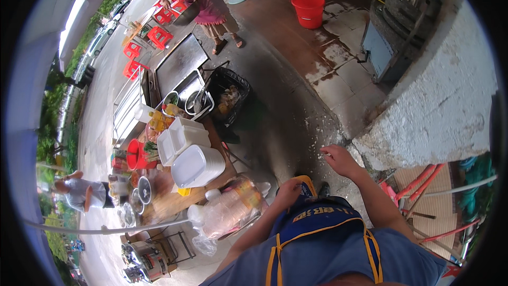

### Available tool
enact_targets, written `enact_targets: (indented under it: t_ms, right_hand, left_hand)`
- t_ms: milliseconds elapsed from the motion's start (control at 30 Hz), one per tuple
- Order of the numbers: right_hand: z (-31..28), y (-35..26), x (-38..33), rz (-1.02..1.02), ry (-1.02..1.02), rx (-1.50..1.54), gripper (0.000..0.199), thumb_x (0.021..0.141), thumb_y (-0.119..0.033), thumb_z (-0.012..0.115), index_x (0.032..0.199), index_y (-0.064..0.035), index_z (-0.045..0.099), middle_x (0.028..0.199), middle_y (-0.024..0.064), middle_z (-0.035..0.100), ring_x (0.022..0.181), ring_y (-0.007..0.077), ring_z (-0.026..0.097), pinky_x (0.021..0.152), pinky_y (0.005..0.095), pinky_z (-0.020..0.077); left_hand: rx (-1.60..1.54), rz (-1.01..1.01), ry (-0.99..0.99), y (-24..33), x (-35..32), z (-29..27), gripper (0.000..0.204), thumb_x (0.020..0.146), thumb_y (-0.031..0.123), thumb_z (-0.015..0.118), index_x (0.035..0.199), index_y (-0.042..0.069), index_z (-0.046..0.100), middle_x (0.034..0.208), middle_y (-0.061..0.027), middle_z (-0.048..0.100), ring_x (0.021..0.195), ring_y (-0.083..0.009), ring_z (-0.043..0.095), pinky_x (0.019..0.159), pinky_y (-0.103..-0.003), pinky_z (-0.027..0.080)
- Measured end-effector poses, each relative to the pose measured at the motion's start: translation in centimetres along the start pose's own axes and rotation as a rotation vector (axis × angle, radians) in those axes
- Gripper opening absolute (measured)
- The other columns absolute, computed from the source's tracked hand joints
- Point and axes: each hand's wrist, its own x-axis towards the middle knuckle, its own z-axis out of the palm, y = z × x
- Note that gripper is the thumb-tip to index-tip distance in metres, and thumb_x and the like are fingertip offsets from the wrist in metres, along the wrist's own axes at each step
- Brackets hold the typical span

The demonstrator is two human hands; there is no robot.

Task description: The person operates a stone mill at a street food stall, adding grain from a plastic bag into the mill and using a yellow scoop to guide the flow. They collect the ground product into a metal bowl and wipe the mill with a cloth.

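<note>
My left hand (289,193) hangs low in front of the blue apron (312,221) with yellow edging. Its fingers point down and are mostly hidden, so whether it grips anything does not show. Out to the right, my right hand (341,161) is held over the ground, loosely bent, with the fingertips a little apart and nothing visible in them. A clear plastic bag of packages (235,209) lies left of my left hand. Beside it on the wooden table (218,151) stand stacked white plastic containers (197,167) and more white boxes (180,135).
A black-lined bin (227,95) stands beyond the table, by a flat griddle (182,63). Another person (193,0) holds a pan farther off. A whitewashed wall (439,106) rises at right; a red bucket (308,9) sits on wet tiles. A second person (87,195) stands far left.
</note>
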Motion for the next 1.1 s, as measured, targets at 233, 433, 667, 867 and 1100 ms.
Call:
enact_targets:
  t_ms: [233,433,667,867,1100]
  right_hand:
    - [-2.6,4.2,12.8,0.009,-0.197,-0.024,0.031,0.090,-0.018,0.059,0.117,-0.0036,0.065,0.113,0.0184,0.065,0.106,0.0361,0.062,0.092,0.0427,0.0501]
    - [-9.1,11.3,23.3,0.106,-0.129,-0.219,0.031,0.088,-0.014,0.060,0.116,-0.0027,0.066,0.112,0.0214,0.065,0.106,0.0378,0.062,0.093,0.0420,0.0497]
    - [-17.5,13.6,31.2,0.315,-0.013,-0.172,0.032,0.089,-0.011,0.058,0.118,0.0003,0.065,0.110,0.0195,0.066,0.096,0.0341,0.067,0.085,0.0394,0.0516]
    - [-23.4,19.4,37.2,0.544,-0.052,-0.244,0.035,0.091,-0.012,0.057,0.121,0.0034,0.063,0.120,0.0231,0.061,0.112,0.0366,0.060,0.095,0.0420,0.0478]
    - [-33.6,26.9,48.5,0.392,-0.129,-0.372,0.033,0.083,-0.009,0.062,0.115,-0.0002,0.066,0.116,0.0227,0.062,0.109,0.0395,0.060,0.095,0.0443,0.0479]
  left_hand:
    - [-0.085,-0.064,0.089,-1.8,12.3,-3.9,0.025,0.088,0.015,0.061,0.110,0.004,0.067,0.098,-0.0217,0.069,0.092,-0.0373,0.068,0.082,-0.043,0.054]
    - [-0.021,0.156,0.224,1.9,29.1,-13.7,0.024,0.088,0.011,0.060,0.110,0.004,0.067,0.106,-0.0234,0.066,0.103,-0.0398,0.064,0.088,-0.043,0.052]
    - [0.021,0.323,0.298,8.3,44.2,-25.2,0.020,0.086,0.007,0.058,0.105,0.003,0.064,0.097,-0.0211,0.063,0.095,-0.0416,0.062,0.081,-0.046,0.051]
    - [0.069,0.250,0.137,11.1,53.0,-24.5,0.022,0.087,0.008,0.057,0.106,0.001,0.065,0.101,-0.0216,0.062,0.098,-0.0408,0.061,0.086,-0.046,0.051]
    - [0.114,0.004,0.083,17.6,61.0,-24.7,0.026,0.089,0.010,0.058,0.112,0.001,0.066,0.109,-0.0215,0.064,0.104,-0.0398,0.062,0.091,-0.044,0.051]
